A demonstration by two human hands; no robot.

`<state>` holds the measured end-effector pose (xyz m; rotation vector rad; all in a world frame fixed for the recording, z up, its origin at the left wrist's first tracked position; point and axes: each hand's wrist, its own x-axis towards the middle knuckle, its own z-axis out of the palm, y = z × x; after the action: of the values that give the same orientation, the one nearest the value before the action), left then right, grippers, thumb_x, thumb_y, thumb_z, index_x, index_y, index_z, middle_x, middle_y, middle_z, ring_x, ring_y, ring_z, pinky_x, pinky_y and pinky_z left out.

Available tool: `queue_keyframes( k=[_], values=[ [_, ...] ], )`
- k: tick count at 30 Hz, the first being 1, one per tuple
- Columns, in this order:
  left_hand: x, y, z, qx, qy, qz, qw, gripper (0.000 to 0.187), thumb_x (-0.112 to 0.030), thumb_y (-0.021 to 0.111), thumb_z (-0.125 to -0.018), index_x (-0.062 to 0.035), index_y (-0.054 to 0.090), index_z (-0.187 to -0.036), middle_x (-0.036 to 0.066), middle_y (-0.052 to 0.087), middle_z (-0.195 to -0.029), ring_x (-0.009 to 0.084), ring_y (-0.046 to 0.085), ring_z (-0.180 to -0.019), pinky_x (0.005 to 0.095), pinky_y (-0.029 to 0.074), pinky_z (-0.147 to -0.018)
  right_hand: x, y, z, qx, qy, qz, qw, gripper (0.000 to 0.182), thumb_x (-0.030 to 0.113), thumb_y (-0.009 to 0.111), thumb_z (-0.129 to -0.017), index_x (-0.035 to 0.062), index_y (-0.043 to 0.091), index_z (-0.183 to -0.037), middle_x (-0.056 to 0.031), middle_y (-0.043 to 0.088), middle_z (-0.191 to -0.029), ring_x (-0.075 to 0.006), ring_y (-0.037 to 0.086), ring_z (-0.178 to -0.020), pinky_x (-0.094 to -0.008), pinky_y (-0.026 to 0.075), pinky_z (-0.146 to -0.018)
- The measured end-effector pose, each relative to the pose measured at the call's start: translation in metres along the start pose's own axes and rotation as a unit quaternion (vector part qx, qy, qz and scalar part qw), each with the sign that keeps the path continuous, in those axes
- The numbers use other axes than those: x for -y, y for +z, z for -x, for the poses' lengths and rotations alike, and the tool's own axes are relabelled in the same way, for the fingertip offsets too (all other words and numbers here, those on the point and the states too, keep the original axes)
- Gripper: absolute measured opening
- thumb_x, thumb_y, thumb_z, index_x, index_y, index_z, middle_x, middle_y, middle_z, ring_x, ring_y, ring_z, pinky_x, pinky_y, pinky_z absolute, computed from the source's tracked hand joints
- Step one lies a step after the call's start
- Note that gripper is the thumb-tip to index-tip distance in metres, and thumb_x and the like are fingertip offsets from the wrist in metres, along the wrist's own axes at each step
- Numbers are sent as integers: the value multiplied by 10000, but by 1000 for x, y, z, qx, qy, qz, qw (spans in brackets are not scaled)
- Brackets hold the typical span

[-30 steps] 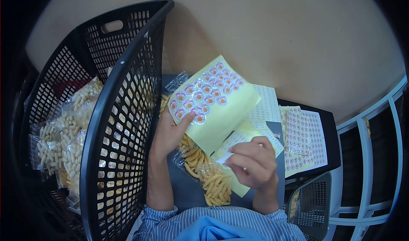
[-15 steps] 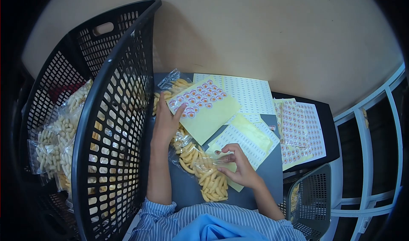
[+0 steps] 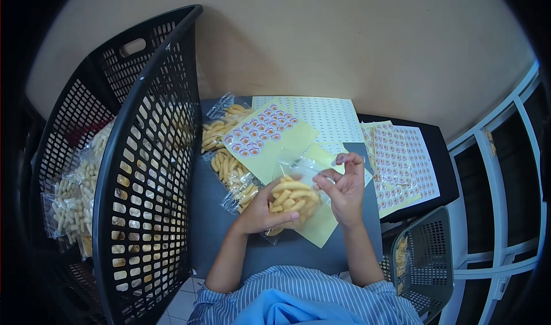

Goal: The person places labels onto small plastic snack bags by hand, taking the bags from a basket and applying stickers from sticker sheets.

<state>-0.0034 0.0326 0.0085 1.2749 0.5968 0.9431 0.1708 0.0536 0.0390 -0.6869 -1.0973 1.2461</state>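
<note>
A clear plastic bag of yellow finger-shaped snacks (image 3: 294,196) is held upright over the table, with my left hand (image 3: 265,211) wrapped round its lower left side. My right hand (image 3: 346,190) pinches at the bag's upper right edge, its index finger raised with a small sticker on or near the tip. Just behind lies a yellow sheet with round stickers (image 3: 261,131). More snack bags (image 3: 229,167) lie to the left of that sheet.
A tall black basket (image 3: 150,170) with bagged snacks (image 3: 77,196) stands at the left. White label sheets (image 3: 327,118) lie at the table's back. More sticker sheets (image 3: 416,164) rest on a black surface at the right, above a smaller basket (image 3: 427,262).
My left hand has left the sticker sheet and come down to grip the snack bag, which is now raised. My right hand has moved up and to the right. The sticker sheet lies down.
</note>
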Motion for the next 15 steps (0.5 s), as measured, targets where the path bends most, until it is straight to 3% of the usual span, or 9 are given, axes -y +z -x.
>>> queue_keyframes(
  k=[3, 5, 6, 7, 8, 9, 12, 13, 15],
  values=[
    [8, 3, -3, -53, 4, 11, 999, 695, -84, 659, -704, -1, 254, -1262, 119, 456, -1138, 182, 492, -1021, 289, 415, -854, 1, 0, -8, -52, -12, 47, 997, 494, -128, 591, -671, 66, 296, -1016, -75, 336, -1010, -175, 513, -839, -265, 534, -649],
    [13, 2, -2, -77, -11, 139, 987, 657, -72, 634, -724, 13, 255, -1254, 133, 460, -1127, 189, 495, -1021, 293, 428, -839, -1, -6, -14, -67, -25, 68, 995, 501, -115, 606, -666, 76, 307, -1020, -81, 382, -1023, -161, 500, -868, -244, 528, -646],
    [14, 0, -3, -89, -71, 178, 978, 644, -69, 615, -738, 19, 244, -1256, 144, 457, -1130, 195, 500, -1018, 301, 440, -828, -1, -12, -18, -63, -48, 135, 988, 493, -107, 607, -669, 79, 320, -1024, -82, 406, -1022, -153, 498, -871, -238, 520, -657],
    [13, 1, -3, -86, -73, 178, 978, 644, -69, 615, -738, 19, 244, -1256, 144, 457, -1130, 195, 500, -1018, 301, 440, -828, -1, -15, -21, -58, -70, 202, 975, 485, -98, 609, -671, 82, 333, -1028, -84, 429, -1022, -145, 496, -874, -232, 513, -668],
    [12, 1, -3, -103, -81, 155, 979, 643, -66, 613, -737, 22, 243, -1256, 143, 458, -1128, 194, 502, -1014, 300, 443, -825, 1, -14, -24, -82, -101, 202, 971, 332, -19, 614, -701, 71, 422, -956, -61, 495, -937, -133, 498, -876, -262, 474, -694],
    [11, 2, -3, -120, -88, 132, 980, 643, -63, 611, -737, 25, 242, -1256, 142, 460, -1127, 193, 504, -1011, 300, 446, -822, 6, -15, -26, -83, -101, 202, 971, 332, -19, 614, -701, 71, 422, -956, -61, 495, -937, -133, 498, -876, -262, 474, -694],
    [15, 1, -5, -121, -83, 149, 978, 643, -65, 609, -736, 32, 241, -1254, 138, 461, -1124, 190, 506, -1008, 300, 446, -822, 33, -9, -26, 110, -50, 358, 926, 94, 99, 582, -742, 51, 508, -775, -23, 532, -768, -148, 508, -857, -308, 364, -733],
    [15, 1, -4, -119, -85, 150, 978, 643, -65, 609, -736, 32, 241, -1254, 138, 461, -1124, 190, 506, -1008, 300, 446, -822, 37, -6, -26, 108, -49, 359, 926, 94, 99, 582, -742, 51, 508, -775, -23, 532, -768, -148, 508, -857, -308, 364, -733],
    [12, 2, -1, -101, -74, 144, 982, 641, -55, 608, -723, 39, 253, -1248, 128, 467, -1114, 178, 505, -1002, 290, 443, -816, 41, -1, -30, 310, -36, 423, 851, 94, 81, 573, -730, 56, 513, -797, -38, 535, -782, -189, 504, -819, -308, 346, -763]
  ],
)
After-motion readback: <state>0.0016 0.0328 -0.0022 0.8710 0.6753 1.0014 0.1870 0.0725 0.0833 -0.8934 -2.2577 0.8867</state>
